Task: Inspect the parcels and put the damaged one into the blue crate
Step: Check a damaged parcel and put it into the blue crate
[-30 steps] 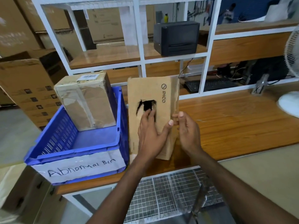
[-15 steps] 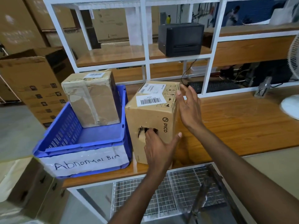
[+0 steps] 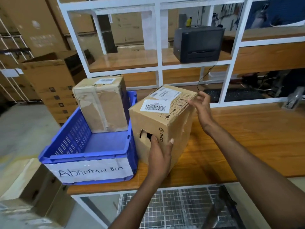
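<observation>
Item: torn parcel (image 3: 165, 116). Since half a second ago it has swung corner-on to me and tipped, just beside the blue crate (image 3: 85, 154) but not in it. I judge inspection done (the hole (image 3: 146, 135) settles it) and the transfer beginning.
Left hand (image 3: 159, 156): spread flat on the holed face, thumb across the corner.
Right hand (image 3: 202, 106): half-curled, fingertips at the top edge; pinching or only touching, I cannot tell.

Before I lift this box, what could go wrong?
The left hand presses beside the ragged hole in the brown cardboard box; pulling could tear it wider. The right hand only touches its top corner, so it might slip. The taped brown parcel fills the back of the blue plastic crate.
</observation>
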Demonstrator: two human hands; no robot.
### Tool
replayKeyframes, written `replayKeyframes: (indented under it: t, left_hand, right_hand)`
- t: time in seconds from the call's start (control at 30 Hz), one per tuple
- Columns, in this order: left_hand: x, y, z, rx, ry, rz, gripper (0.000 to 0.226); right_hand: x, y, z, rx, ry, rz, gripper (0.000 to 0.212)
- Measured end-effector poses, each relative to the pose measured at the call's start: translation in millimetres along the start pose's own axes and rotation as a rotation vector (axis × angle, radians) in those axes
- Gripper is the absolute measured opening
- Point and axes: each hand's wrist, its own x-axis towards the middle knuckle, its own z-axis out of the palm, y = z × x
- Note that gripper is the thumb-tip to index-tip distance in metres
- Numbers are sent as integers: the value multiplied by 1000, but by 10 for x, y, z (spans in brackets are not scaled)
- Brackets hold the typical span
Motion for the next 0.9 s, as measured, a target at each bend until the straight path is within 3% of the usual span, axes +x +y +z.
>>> replayKeyframes:
  t: [0.1,0.17,0.27,0.33,0.43,0.53,0.67,0.9]
  left_hand:
    - [206,-66,-59,-66,-47,0,69]
    - [384,-94,-62,-114,-18,-50,63]
    - [608,-129,-82,-160,38,-136,38]
    - [714,-124,-130,-161,89,-152,35]
    - [838,-100,-177,-192,155,-231,58]
    - [883,-70,-180,-267,215,-272,67]
    - [944,0,-208,-591,215,-310,103]
    - [982,314,-336,-786,144,-195,96]
  right_hand:
    - [-124,58,-119,-74,220,-2,89]
    - [-337,110,-139,-133,322,-44,86]
    - [-666,185,-38,-211,327,-112,97]
    - [-833,234,71,-262,301,-181,107]
    - [-1012,286,228,-305,250,-275,110]
    - [-1114,219,328,-383,295,-408,97]
    - [-1163,51,386,-435,361,-706,78]
    - [-1017,-232,208,-390,336,-727,91]
